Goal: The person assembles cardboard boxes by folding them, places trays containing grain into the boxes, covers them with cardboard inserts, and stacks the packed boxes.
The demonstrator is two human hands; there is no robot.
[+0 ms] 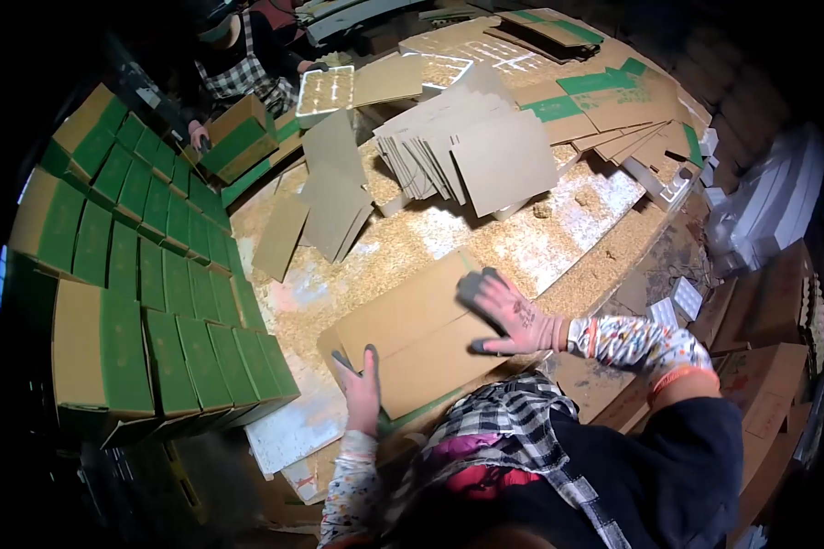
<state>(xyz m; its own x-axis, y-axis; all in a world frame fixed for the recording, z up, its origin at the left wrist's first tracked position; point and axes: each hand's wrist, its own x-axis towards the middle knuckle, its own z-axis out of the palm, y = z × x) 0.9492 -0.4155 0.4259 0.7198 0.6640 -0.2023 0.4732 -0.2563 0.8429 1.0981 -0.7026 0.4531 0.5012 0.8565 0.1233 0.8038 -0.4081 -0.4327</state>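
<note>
A brown cardboard box (421, 334) with a strip of green along its near side lies right in front of me, its closed flaps meeting in a seam on top. My right hand (513, 316), in a pink glove with dark fingertips, rests on its right end with fingers spread. At the box's left end is my left hand (362, 393), gloved alike, its thumb and fingers apart and touching the edge. Neither hand is closed around anything. Beyond the box lie grey cardboard sheets (334, 174) and a fanned stack of grey sheets (504, 160).
Rows of green-and-brown boxes (169, 325) stand stacked at the left. Flattened cartons (613, 101) lie at the back right. Across the table a person (243, 69) has a hand on an open box (243, 137), near a white tray (326, 91). Sawdust-like bits (320, 302) cover the tabletop.
</note>
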